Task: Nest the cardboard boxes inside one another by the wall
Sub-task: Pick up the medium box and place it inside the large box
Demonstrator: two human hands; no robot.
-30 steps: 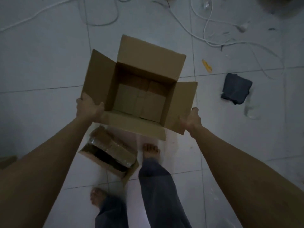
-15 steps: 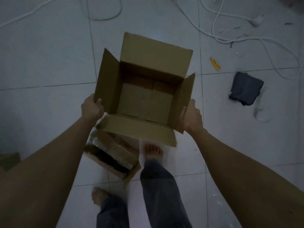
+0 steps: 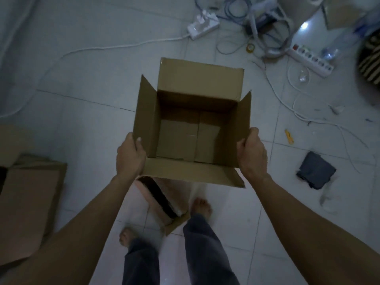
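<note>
I hold an open, empty cardboard box (image 3: 200,83) in the air above the tiled floor, its four flaps standing up. My left hand (image 3: 130,156) grips its left flap and wall. My right hand (image 3: 251,153) grips its right flap and wall. Beneath it on the floor lies a smaller taped cardboard box (image 3: 162,199) on its side, partly hidden by the held box. At the left edge lie flattened cardboard pieces (image 3: 26,204).
My bare feet (image 3: 200,206) stand just behind the small box. A folded dark cloth (image 3: 315,170) and a yellow cutter (image 3: 289,136) lie at the right. Power strips (image 3: 310,56) and tangled cables (image 3: 265,23) spread across the far floor.
The box's side flaps have swung upright and my hands shifted onto them. The view has lifted and turned, bringing the power strips, cables and flattened cardboard into sight.
</note>
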